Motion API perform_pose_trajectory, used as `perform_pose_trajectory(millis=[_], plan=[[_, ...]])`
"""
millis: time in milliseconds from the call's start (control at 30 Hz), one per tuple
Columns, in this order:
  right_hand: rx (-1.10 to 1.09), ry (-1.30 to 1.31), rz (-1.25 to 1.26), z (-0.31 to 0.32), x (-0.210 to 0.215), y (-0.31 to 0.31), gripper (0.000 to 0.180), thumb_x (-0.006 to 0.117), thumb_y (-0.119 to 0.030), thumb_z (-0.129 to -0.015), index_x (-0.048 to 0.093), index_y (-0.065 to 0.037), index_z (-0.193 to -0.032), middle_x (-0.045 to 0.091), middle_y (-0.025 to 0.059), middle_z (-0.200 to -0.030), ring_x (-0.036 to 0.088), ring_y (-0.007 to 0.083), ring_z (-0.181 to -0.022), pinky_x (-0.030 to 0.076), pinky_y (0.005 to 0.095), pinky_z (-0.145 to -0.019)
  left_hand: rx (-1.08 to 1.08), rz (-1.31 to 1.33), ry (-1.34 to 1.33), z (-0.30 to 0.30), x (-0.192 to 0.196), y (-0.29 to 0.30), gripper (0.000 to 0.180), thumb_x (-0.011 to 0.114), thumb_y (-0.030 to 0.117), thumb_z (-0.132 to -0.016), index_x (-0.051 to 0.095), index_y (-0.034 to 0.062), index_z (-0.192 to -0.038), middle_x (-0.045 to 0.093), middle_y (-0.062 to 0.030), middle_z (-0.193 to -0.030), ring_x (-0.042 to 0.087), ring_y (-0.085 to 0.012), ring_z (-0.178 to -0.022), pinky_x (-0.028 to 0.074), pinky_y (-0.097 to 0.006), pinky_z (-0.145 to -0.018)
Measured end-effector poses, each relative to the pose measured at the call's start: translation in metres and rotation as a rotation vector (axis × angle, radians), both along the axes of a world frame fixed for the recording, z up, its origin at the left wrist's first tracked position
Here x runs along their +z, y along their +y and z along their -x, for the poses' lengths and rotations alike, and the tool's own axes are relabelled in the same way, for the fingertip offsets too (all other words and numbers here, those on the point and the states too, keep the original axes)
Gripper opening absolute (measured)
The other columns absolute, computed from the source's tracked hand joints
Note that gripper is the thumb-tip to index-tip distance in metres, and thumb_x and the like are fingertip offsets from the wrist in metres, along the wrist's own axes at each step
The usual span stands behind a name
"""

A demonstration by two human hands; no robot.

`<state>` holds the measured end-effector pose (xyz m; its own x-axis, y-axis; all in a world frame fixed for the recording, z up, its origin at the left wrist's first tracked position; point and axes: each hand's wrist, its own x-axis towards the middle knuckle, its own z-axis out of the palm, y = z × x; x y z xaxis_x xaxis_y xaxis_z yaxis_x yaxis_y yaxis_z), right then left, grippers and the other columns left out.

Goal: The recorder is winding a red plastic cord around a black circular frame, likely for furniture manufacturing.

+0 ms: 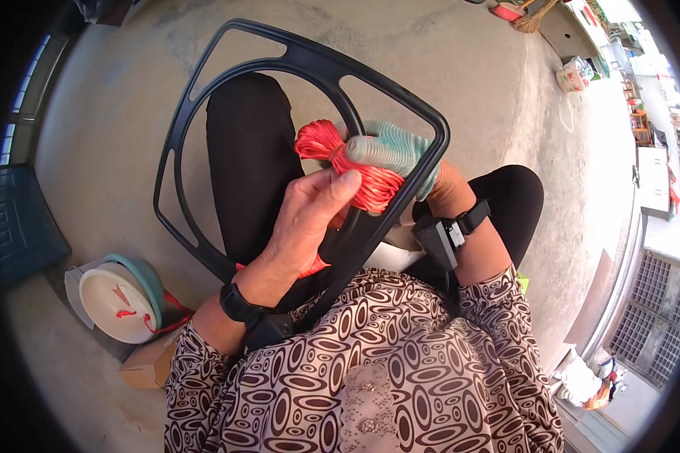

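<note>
A bundle of shiny red cord (pixel 374 189), drawn in at the middle, lies across one bar of a black frame (pixel 329 64). The frame has rounded corners and a large round opening, and it rests over my lap. My left hand (pixel 302 215), bare, pinches the bundle's near side between thumb and fingers. From the right, my right hand (pixel 393 147) in a green-and-white striped glove reaches through the frame and grips the bundle, its thumb on top. More red cord (pixel 315 267) shows below my left hand, by the frame's lower edge. Some fingers are hidden.
Left of me, a white basin (pixel 113 302) sits in a teal basin (pixel 155 283) with red cord ends, beside a cardboard box (pixel 149 366). Further left is a dark blue panelled object (pixel 26 223). At the far right are a broom (pixel 534 19) and a patterned bucket (pixel 574 75).
</note>
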<state>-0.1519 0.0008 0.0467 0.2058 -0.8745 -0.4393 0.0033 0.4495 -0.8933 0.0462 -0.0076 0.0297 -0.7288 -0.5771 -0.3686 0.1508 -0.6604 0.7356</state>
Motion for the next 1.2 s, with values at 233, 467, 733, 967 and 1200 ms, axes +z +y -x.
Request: perform_pose_trajectory(millis=[233, 467, 733, 967, 1200], plan=[[-0.300, -0.571, 0.208, -0.035, -0.023, 0.028, 0.045, 0.056, -0.038, -0.094, 0.060, 0.002, -0.115, 0.065, 0.0144, -0.108, 0.065, 0.0224, -0.097, 0.050, 0.0330, -0.093, 0.045, -0.108, -0.056, -0.001, -0.006, -0.001, 0.040, 0.052, 0.044, -0.096, 0.066, 0.0072, -0.088, 0.062, 0.0004, -0.072, 0.056, -0.0065, -0.064, 0.042, -0.020, -0.058], [-0.946, -0.530, 0.217, 0.025, -0.059, 0.010, 0.028, 0.055, -0.030, -0.093, 0.059, -0.004, -0.103, 0.065, 0.0077, -0.090, 0.064, 0.0220, -0.083, 0.052, 0.0363, -0.086, -0.022, -0.264, 0.051, -0.006, -0.009, -0.002, 0.043, 0.048, 0.037, -0.096, 0.063, -0.0023, -0.092, 0.063, -0.0051, -0.083, 0.058, -0.0109, -0.071, 0.048, -0.025, -0.067], [-0.637, -1.174, 0.365, 0.114, 0.010, 0.129, 0.029, 0.038, -0.029, -0.103, 0.045, -0.002, -0.106, 0.042, -0.0017, -0.065, 0.045, 0.0098, -0.050, 0.038, 0.0291, -0.052, -0.011, -0.333, 0.053, -0.011, -0.015, -0.004, 0.040, 0.045, 0.036, -0.094, 0.062, -0.0007, -0.095, 0.064, -0.0070, -0.083, 0.061, -0.0157, -0.075, 0.051, -0.028, -0.071], [-0.743, -0.884, 0.475, 0.131, 0.009, 0.183, 0.031, 0.039, -0.025, -0.103, 0.044, 0.004, -0.111, 0.042, 0.0001, -0.066, 0.047, 0.0068, -0.049, 0.039, 0.0249, -0.048, -0.002, -0.180, 0.055, -0.008, -0.013, -0.002, 0.021, 0.057, 0.024, -0.093, 0.062, 0.0039, -0.091, 0.063, -0.0016, -0.080, 0.059, -0.0077, -0.068, 0.050, -0.021, -0.064], [-1.001, -0.266, -0.032, 0.083, -0.003, 0.137, 0.048, 0.061, -0.038, -0.091, 0.056, 0.002, -0.117, 0.065, 0.0125, -0.096, 0.065, 0.0224, -0.082, 0.057, 0.0369, -0.070, -0.050, -0.070, 0.017, -0.007, -0.005, -0.011, 0.008, 0.059, 0.012, -0.090, 0.059, 0.0064, -0.085, 0.061, 0.0009, -0.077, 0.056, -0.0042, -0.066, 0.047, -0.018, -0.062]])
